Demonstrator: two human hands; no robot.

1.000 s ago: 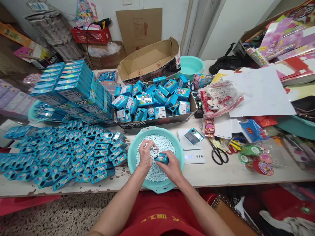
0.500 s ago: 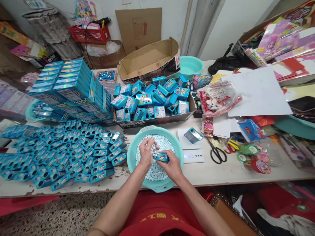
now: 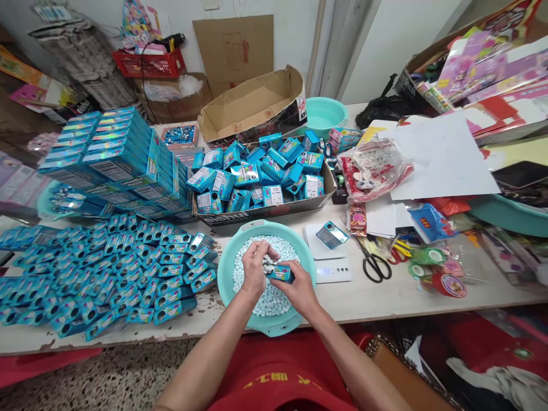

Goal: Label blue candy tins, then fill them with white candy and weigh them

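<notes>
A teal basin full of small white candies sits at the table's front edge. Over it, my right hand grips a small blue candy box lying on its side. My left hand is cupped around a handful of white candies, held right against the box's open left end. Rows of small blue boxes lie flat on the table to the left of the basin.
A cardboard tray of loose blue boxes stands behind the basin. Stacked blue cartons rise at the left. A white scale carries one blue box. Scissors, tape rolls and papers lie right.
My left hand has closed more tightly on its candies against the box's end. The whole view has drifted slightly left; both hands stay over the basin.
</notes>
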